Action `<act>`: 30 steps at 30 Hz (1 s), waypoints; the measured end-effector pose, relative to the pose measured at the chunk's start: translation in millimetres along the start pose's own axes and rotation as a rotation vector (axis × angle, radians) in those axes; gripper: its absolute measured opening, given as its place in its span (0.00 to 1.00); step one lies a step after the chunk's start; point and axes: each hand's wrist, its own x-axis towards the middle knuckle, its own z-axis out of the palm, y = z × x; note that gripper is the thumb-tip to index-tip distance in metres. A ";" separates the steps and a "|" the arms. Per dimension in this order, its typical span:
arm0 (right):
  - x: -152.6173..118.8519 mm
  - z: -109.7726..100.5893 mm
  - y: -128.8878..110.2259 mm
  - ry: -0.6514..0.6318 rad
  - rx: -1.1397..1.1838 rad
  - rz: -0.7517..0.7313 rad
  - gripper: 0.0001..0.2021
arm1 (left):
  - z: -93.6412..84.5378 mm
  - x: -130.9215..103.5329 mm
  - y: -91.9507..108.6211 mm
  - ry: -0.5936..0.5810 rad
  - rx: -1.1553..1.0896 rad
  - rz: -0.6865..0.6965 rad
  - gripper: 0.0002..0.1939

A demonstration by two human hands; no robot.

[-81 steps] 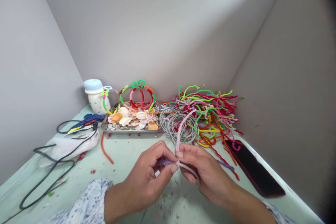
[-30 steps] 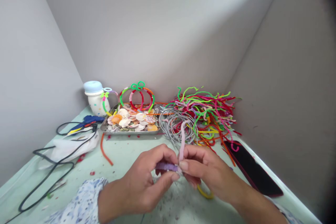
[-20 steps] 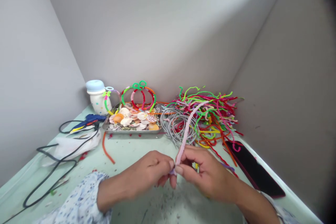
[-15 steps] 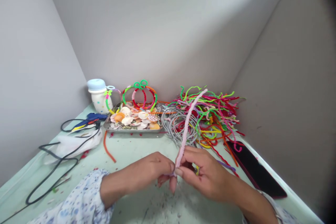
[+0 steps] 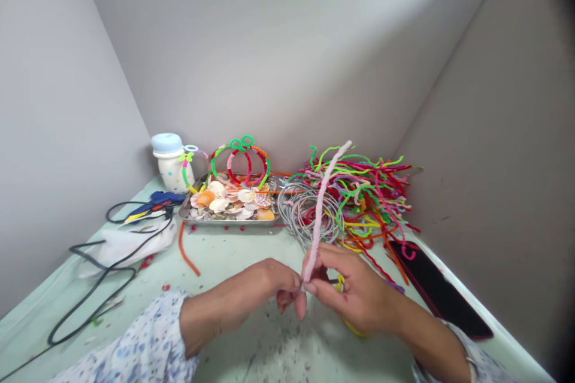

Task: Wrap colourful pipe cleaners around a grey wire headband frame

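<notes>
A pale pink pipe cleaner stands up from between my two hands, its free end leaning to the right. My left hand pinches at its lower end, thumb against the fingers. Touching it from the right, my right hand grips the same lower end between thumb and forefinger. A yellow piece shows below and behind my right hand. Exactly how the lower end is bent is hidden by my fingertips.
Behind are a metal tray of shells with coloured hoops, grey wire coils and piled pipe cleaners. A white bottle, glue gun and black cable lie left, a black phone right.
The pink pipe cleaner has tipped slightly more upright. Both hands have shifted a little, and more yellow shows under my right hand. The view has moved slightly.
</notes>
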 end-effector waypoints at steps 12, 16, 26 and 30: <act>-4.4 -5.4 9.9 -0.031 0.008 -0.044 0.06 | 0.6 0.8 -2.7 0.026 0.069 0.039 0.20; -3.7 -4.9 12.1 -0.016 0.013 -0.066 0.06 | 1.8 1.7 -4.8 0.015 -0.002 0.023 0.18; -0.6 -10.0 9.4 -0.027 0.013 -0.139 0.03 | 6.0 2.7 -4.0 0.019 -0.218 -0.051 0.16; -1.1 -10.0 10.2 -0.018 0.022 -0.164 0.03 | 6.6 2.7 -5.0 0.010 -0.232 -0.035 0.15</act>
